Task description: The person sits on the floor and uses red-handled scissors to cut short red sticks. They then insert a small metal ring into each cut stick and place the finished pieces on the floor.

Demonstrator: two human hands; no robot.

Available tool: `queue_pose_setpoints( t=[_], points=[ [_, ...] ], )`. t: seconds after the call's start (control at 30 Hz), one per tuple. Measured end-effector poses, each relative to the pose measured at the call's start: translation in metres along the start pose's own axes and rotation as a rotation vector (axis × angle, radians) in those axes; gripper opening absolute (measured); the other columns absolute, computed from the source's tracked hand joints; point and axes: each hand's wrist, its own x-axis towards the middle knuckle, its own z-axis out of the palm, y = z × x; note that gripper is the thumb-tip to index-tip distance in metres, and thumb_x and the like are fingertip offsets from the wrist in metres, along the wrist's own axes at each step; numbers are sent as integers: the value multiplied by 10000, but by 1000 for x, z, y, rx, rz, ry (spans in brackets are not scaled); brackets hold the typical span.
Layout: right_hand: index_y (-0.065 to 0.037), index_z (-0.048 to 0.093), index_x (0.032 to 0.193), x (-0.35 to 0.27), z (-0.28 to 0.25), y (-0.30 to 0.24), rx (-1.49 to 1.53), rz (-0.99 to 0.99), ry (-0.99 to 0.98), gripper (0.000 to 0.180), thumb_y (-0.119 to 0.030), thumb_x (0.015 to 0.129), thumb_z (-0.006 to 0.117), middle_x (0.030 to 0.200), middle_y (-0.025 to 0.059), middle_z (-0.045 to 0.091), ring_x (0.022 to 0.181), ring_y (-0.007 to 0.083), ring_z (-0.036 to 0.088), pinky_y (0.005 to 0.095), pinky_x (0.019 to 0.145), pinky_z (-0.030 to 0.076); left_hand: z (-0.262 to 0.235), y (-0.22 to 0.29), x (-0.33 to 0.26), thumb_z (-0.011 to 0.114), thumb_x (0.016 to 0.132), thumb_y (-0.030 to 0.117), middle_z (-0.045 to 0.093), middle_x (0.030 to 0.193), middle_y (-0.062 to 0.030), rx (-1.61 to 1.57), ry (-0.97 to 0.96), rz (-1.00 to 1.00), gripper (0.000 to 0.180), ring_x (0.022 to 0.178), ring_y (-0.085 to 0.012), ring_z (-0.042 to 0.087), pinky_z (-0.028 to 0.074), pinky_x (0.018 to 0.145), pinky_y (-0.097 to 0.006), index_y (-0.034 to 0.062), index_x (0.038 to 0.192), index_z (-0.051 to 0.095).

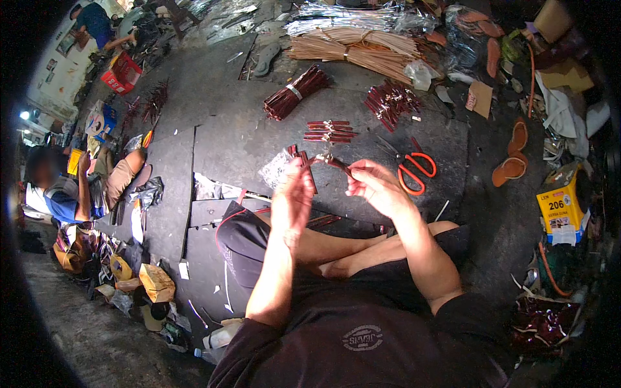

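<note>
Now both hands meet over the dark mat [259, 145]: the left hand [292, 197] and the right hand [374, 187] pinch thin dark red strips [323, 159] between them. Orange scissors [414, 169] lie at 3 o'clock, bundled strips [330, 131] at 12.

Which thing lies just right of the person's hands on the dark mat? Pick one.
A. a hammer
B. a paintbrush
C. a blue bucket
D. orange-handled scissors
D: the orange-handled scissors lie on the dark mat just beyond the right hand.
</note>
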Motion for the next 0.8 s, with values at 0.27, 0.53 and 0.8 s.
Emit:
queue_pose_setpoints(
  t=[0.27,0.53,0.8],
  points=[
    [16,617,1031,17,-40,-16,-736,-143,344,164,-134,974,582,871,52,625,751,123,625,269,713,544,-40,88,17,565,993,152,657,907,-45,1005,78,408,221,795,-104,605,505,751,-257,41,1176,616],
    [-12,647,1070,146,-50,-19,-640,-217,316,203,-174,951,617,886,68,652,813,127,644,276,698,549,-70,58,27,653,900,202,681,795,-160,1697,-39,308,223,720,-282,672,517,702,-386,68,1078,647],
    [-44,681,918,158,-111,45,-1453,-350,751,194,-233,871,687,874,141,671,823,312,647,415,791,498,-81,52,42,629,909,235,694,857,-204,1871,-158,199,221,843,-374,681,524,775,-453,57,1039,645]
  ],
)
